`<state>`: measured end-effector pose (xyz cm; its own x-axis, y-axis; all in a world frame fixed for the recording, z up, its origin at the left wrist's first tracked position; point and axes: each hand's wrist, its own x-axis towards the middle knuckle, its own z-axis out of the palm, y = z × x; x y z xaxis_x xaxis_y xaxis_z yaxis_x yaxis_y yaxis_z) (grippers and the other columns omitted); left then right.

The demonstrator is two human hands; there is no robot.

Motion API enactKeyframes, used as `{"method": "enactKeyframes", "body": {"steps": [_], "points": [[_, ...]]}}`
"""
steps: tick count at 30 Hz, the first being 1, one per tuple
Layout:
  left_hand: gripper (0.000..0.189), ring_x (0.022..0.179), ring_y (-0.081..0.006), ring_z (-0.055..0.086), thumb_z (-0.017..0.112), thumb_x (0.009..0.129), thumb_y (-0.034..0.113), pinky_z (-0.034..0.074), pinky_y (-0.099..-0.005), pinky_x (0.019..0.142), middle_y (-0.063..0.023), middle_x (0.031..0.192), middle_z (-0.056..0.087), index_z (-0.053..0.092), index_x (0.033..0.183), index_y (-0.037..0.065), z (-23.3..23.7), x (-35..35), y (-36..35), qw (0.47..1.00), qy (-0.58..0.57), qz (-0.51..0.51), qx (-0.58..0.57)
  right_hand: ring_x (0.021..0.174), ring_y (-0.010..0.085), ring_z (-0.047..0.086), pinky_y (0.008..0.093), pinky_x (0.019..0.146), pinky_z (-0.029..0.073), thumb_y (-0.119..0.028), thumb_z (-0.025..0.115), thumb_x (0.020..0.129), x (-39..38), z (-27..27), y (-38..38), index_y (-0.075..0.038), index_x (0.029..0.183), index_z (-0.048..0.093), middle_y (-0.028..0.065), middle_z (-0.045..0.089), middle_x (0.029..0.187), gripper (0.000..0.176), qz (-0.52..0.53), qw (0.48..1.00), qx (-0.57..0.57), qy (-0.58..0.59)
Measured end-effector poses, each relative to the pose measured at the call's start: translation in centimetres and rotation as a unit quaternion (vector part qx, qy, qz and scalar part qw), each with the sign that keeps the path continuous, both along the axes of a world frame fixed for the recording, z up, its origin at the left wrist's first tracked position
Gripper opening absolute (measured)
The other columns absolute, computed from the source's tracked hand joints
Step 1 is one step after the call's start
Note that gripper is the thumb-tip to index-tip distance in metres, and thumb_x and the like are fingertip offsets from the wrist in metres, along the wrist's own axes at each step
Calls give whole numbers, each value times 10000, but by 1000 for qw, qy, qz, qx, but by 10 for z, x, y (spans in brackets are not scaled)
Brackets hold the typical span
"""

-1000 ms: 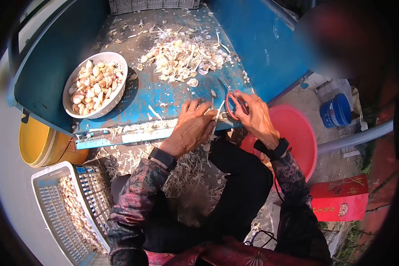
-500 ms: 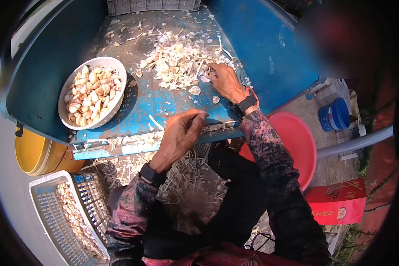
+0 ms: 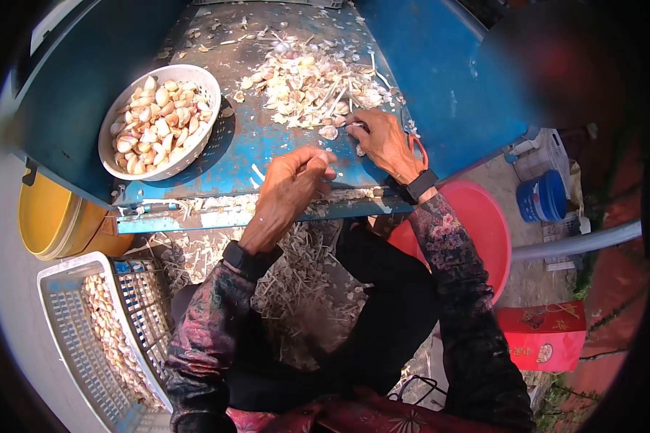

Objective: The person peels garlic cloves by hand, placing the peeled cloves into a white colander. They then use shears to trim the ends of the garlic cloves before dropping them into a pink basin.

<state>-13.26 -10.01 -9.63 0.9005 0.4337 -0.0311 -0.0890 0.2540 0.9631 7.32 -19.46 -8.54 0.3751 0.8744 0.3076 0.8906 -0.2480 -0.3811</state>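
My right hand [image 3: 384,143] is at the near right edge of a heap of garlic cloves and skins [image 3: 318,90], fingertips pinched on a small pale garlic clove, partly covered by the fingers. My left hand [image 3: 290,184] hovers over the near edge of the blue work surface [image 3: 245,144], thumb pressed to curled fingers; whatever is between them is hidden. A single clove [image 3: 328,133] lies just left of my right fingertips. To the left, a white bowl [image 3: 108,148] is filled with garlic cloves [image 3: 159,126]. Beside my right wrist lies a red-handled tool [image 3: 420,150], partly hidden.
Blue side walls [image 3: 440,72] flank the surface. Below left are a yellow bucket [image 3: 47,216] and a white basket [image 3: 68,332] containing garlic. A red basin [image 3: 484,231], blue bucket [image 3: 542,196] and red box [image 3: 545,335] stand right. Stalks and skins [image 3: 303,289] litter the ground.
My right hand has drawn back from the heap toward me, with a clove at its fingertips. My left hand's fingers have turned slightly upward. The whole view has shifted a little.
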Motion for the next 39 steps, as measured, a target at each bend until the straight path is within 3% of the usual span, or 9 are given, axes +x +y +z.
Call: {"method": "enactKeyframes", "body": {"steps": [3,10,14,18,20,23,27,30,39], "points": [[394,725,-133,590,475,970,345,486,-263,661,-76,918,609,531,1166,8,-1,2,-3,995,27,6,-97,718,180,586,331,632,465,-184,679,820,-51,35,-3,0,941,693,118,617,780,220,-106,962,16,250],[185,683,-126,546,444,976,207,493,-281,636,-43,820,564,524,1029,48,-24,7,3,885,-40,-131,-446,709,64,535,212,614,441,-182,688,864,-99,8,-16,4,935,698,23,601,841,199,-42,966,91,238],[127,667,-119,508,441,961,161,473,-277,619,-23,778,536,516,982,61,-23,1,8,885,-49,-125,-446,680,42,483,220,587,423,-194,657,884,-99,5,-14,14,985,670,11,591,817,232,-86,904,60,415],[116,647,-121,485,462,952,162,431,-267,588,-27,770,533,506,961,56,-24,-2,12,894,-54,-65,-440,640,151,583,329,588,470,-100,620,847,-65,20,-11,33,954,658,101,616,797,175,-80,950,-65,295],[123,642,-120,480,473,953,176,411,-257,574,-34,777,541,503,955,57,-17,-1,14,905,-44,-13,-423,773,295,620,397,697,484,-24,574,807,-29,4,0,8,981,658,169,622,839,196,30,997,70,-1],[131,644,-131,499,483,953,193,430,-272,593,-41,782,560,503,961,64,-14,0,14,905,-40,17,-424,902,396,576,437,770,464,-1,555,771,6,-1,24,-2,976,650,210,616,873,225,63,997,-14,-31],[153,666,-140,534,499,950,214,463,-282,629,-33,779,584,514,960,62,-15,3,13,907,-29,13,-419,768,332,611,390,705,490,-85,594,830,15,-18,22,18,989,623,180,618,831,191,42,992,-28,-119],[159,677,-140,549,511,946,217,476,-284,643,-32,782,603,530,951,59,-17,3,14,909,-38,8,-415,734,340,614,402,671,488,-81,605,783,11,-3,9,31,933,610,197,621,812,188,-11,995,-77,68],[170,699,-150,573,527,938,212,488,-293,664,-42,789,623,547,954,45,-22,2,9,906,-49,-25,-420,564,128,584,286,540,463,-194,662,826,-4,11,-20,-3,1014,636,61,642,696,270,-84,975,-76,190]]}}
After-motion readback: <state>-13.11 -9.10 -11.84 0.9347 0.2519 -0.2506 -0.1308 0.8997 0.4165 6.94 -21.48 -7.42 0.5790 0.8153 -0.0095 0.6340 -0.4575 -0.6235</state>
